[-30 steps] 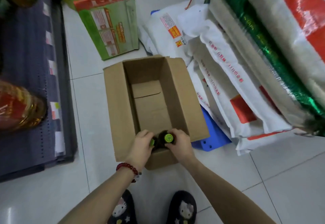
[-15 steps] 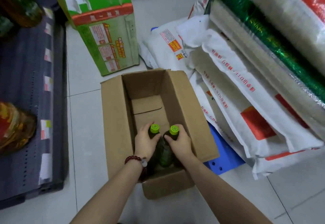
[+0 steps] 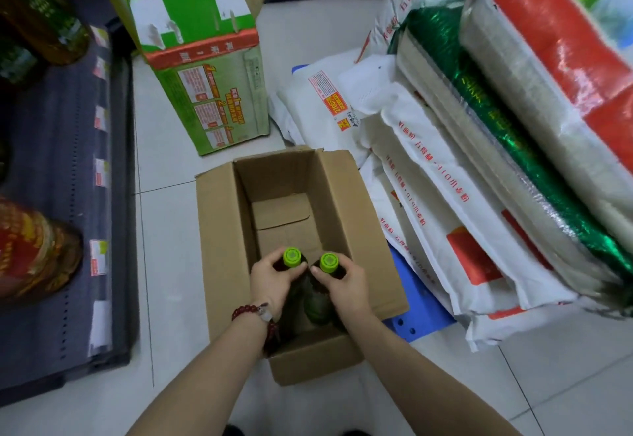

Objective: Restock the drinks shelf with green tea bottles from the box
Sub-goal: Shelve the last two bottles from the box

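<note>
Both bottles are coming up higher out of the box (image 3: 219, 230) now!
Left hand (image 3: 272, 281) is gripping the left bottle (image 3: 292, 257), right hand (image 3: 344, 285) the right bottle (image 3: 329, 263), side by side at six o'clock.

Open overhead above the cardboard box (image 3: 219, 230), far half bare inside; hemmed right by stacked sacks (image 3: 445, 202) touching its flap; green carton (image 3: 205, 69) just beyond; bare floor strip (image 3: 164, 237) left, then the shelf (image 3: 61, 216) with oil bottles (image 3: 30, 247).

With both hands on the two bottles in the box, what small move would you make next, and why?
Probably lift both straight up: the left hand and right hand each grip a green-capped bottle upright, bases inside the cardboard box.
</note>
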Demonstrator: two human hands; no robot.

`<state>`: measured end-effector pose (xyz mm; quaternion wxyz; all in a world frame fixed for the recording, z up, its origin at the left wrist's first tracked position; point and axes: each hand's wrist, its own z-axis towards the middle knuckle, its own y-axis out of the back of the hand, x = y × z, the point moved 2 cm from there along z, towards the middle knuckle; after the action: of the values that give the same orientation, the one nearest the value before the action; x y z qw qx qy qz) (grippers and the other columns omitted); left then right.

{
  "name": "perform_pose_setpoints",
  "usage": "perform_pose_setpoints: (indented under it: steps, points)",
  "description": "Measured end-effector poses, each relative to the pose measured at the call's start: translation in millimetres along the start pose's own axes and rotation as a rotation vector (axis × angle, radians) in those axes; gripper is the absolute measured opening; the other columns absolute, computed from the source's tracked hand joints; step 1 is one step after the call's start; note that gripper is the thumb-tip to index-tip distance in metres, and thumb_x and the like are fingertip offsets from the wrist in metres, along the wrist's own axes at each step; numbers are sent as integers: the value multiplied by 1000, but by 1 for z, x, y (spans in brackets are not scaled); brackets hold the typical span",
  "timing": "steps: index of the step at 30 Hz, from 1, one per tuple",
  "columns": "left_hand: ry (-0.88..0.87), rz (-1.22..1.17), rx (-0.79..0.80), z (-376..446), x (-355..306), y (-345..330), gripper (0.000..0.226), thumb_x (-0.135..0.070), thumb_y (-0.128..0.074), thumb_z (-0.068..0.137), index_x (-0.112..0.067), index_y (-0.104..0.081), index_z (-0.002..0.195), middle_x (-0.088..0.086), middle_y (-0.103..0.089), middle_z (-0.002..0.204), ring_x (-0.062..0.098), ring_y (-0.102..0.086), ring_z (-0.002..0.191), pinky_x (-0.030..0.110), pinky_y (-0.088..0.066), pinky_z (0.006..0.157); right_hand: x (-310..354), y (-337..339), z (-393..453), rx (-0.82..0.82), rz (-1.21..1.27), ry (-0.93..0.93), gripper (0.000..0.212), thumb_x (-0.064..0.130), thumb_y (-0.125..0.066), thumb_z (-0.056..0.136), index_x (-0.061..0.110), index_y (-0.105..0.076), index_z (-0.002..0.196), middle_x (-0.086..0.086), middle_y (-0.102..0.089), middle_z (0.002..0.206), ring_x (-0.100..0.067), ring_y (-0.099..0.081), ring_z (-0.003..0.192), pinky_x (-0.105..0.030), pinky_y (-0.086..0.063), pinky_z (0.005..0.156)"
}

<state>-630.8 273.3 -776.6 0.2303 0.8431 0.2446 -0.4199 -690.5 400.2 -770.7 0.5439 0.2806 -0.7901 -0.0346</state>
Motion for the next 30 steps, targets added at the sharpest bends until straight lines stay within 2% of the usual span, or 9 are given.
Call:
perform_pose_setpoints:
  steps: [5, 9, 13, 15, 17, 19, 22, 27, 30]
  points:
    - [-92, -49, 22, -43, -97, 18, 32, -4, -81, 69, -20, -69, 94, 8, -70, 103, 23, -63, 101, 41, -50, 98, 91, 42, -31, 1, 32, 28, 28, 23, -80, 73, 49, -69, 76, 23, -72, 76, 5, -66, 80, -28, -54, 81]
    - [-129, -67, 57, -97, -191, 46, 33, -4, -81, 69, -10, -70, 100, 13, -70, 107, 23, -63, 101, 45, -49, 100, 191, 79, -68, -22, 63, 106, 22, 19, -81, 72, 20, -73, 93, 1, -74, 89, -22, -68, 92, -47, -55, 89]
    - [-191, -72, 77, -158, -291, 80, 37, -2, -79, 71, -2, -68, 106, 17, -69, 113, 33, -61, 111, 46, -47, 102, 302, 115, -112, -16, 71, 200, 19, 18, -80, 74, 14, -73, 91, -7, -75, 89, -27, -68, 91, -51, -53, 88]
    - [-200, -89, 88, -187, -341, 100, 37, -3, -79, 72, -4, -69, 107, 11, -70, 109, 28, -65, 105, 41, -50, 99, 359, 130, -133, -4, 85, 245, 27, 16, -81, 74, 9, -72, 99, -11, -74, 100, -29, -67, 100, -49, -51, 94]
    - [-240, -109, 99, -215, -391, 120, 41, -4, -80, 70, -14, -69, 108, -5, -71, 99, 10, -66, 93, 25, -54, 89, 413, 145, -154, 10, 104, 273, 31, 15, -81, 75, 6, -70, 102, -9, -71, 106, -25, -65, 102, -45, -49, 99]
    - [-290, -111, 103, -242, -438, 139, 43, -7, -82, 68, -24, -69, 105, -10, -72, 95, 5, -66, 89, 20, -54, 83, 463, 158, -173, 45, 91, 328, 21, 15, -80, 75, 6, -70, 90, -3, -70, 87, -16, -62, 84, -42, -52, 88]
    - [-348, -82, 97, -278, -498, 166, 32, -9, -83, 68, -19, -73, 96, 3, -74, 98, 19, -68, 95, 34, -53, 89, 526, 174, -201, 96, 58, 414, 21, 15, -80, 75, 0, -68, 82, -12, -68, 77, -17, -57, 75, -40, -52, 77]
    - [-380, -125, 84, -333, -560, 200, 26, -3, -81, 69, -23, -72, 83, -7, -74, 80, -1, -68, 69, 14, -55, 65, 597, 192, -242, 183, 88, 489, 9, 17, -79, 76, 17, -70, 78, 1, -68, 73, -6, -58, 69, -25, -50, 71]
    - [-400, -152, 31, -364, -577, 216, 33, -9, -84, 66, -13, -75, 98, 2, -76, 94, 15, -70, 87, 29, -57, 80, 623, 195, -263, 263, 101, 530, 14, 17, -79, 76, 24, -68, 72, 9, -66, 69, -3, -58, 67, -20, -51, 68]
